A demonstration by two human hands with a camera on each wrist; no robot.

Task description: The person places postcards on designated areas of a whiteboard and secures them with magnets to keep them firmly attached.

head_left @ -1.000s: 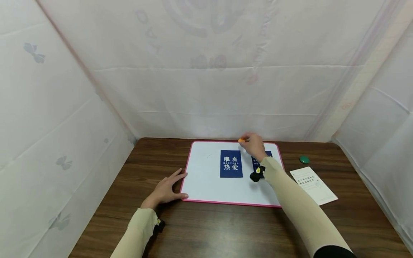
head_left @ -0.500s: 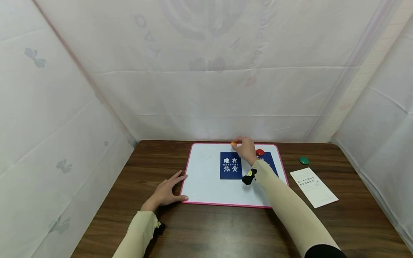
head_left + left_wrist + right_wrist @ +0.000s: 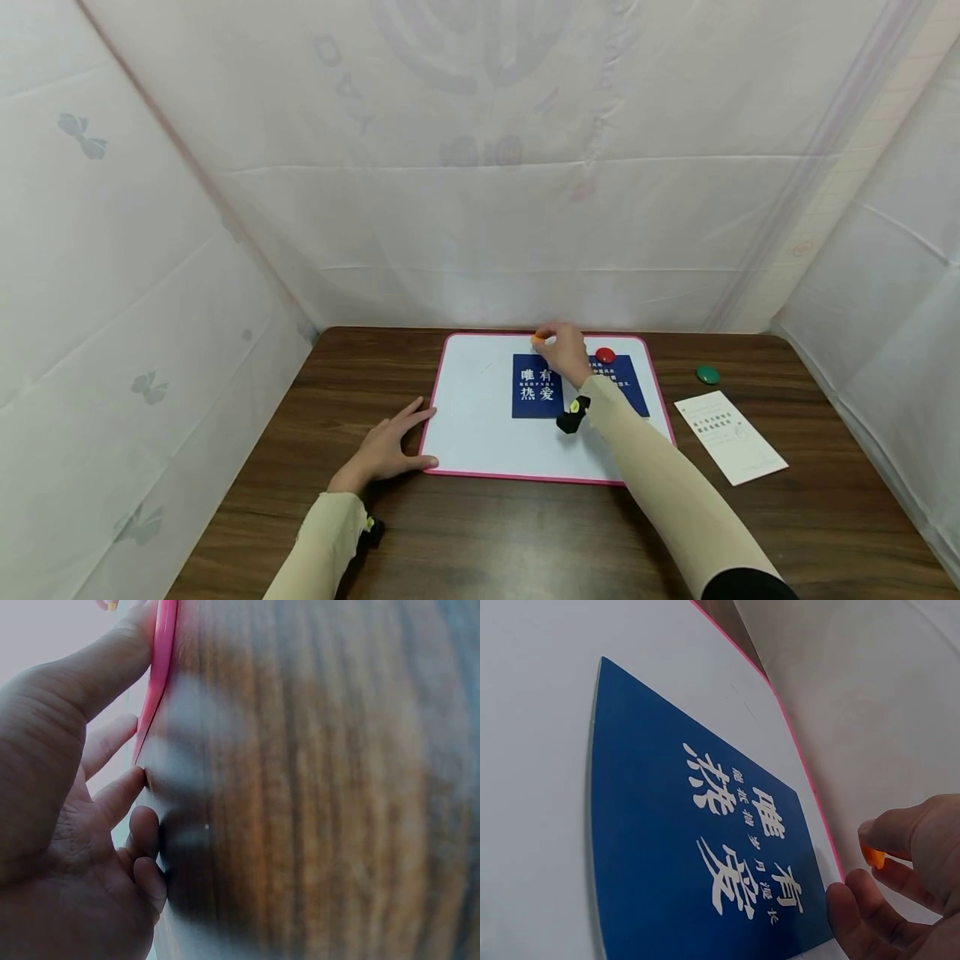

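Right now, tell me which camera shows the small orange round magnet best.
The head view: the small orange round magnet sits pinched by the right hand above the blue card. The right wrist view shows only an orange sliver between fingers; the left wrist view shows none.

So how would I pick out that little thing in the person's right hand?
Find the white board with the pink rim on the wooden table. At its far edge, above the left blue card, the right hand pinches a small orange magnet. The red magnet sits on the other card, and the green one lies off the board.
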